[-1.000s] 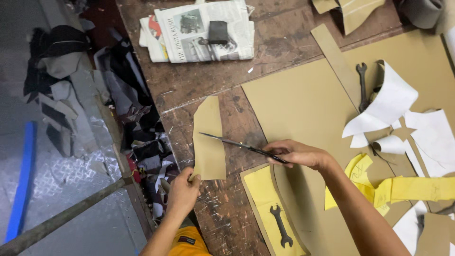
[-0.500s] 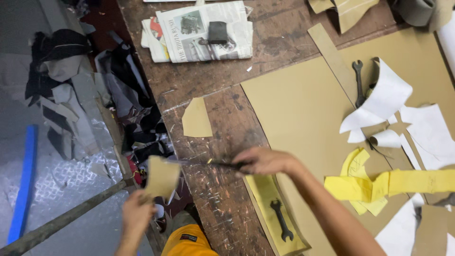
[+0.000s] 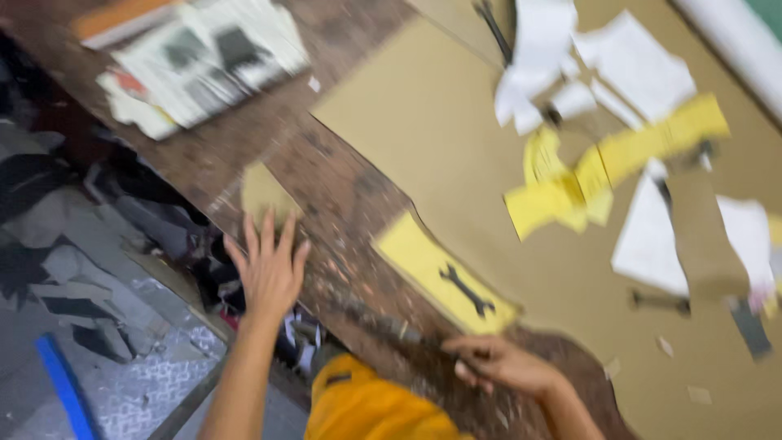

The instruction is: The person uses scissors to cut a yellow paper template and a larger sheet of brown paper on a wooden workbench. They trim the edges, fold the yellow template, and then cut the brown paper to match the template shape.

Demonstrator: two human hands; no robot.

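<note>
The worn, dark brown wooden bench (image 3: 342, 195) runs across my view, scarred and dusty. Over its right and far part lies a big sheet of tan cardboard (image 3: 456, 147), flat, with a curved cut edge facing me; I judge it lies flat so it can be cut. On the near edge of that sheet sits a yellow card strip (image 3: 440, 273) with a small black spanner (image 3: 466, 290) on it, which seems to weigh it down. Farther right, white paper scraps (image 3: 643, 236) and crumpled yellow paper pieces (image 3: 570, 191) are scattered over the cardboard. At the far left, a folded newspaper (image 3: 204, 65) rests on the bench.

My left hand (image 3: 269, 269) is spread wide open, fingers splayed, holding nothing; it hovers at the bench's left edge, just near a small tan cardboard offcut (image 3: 265, 194) that lies on the wood. My right hand (image 3: 497, 365) is closed around the handle of long dark scissors (image 3: 383, 322), whose blades point left along the near edge of the bench; the blur hides whether the blades are parted.

Below the left edge, on the floor, dark fabric scraps (image 3: 73, 244) are heaped, and a blue bar (image 3: 61, 391) lies nearer. Nothing stands between my open hand and the offcut.
</note>
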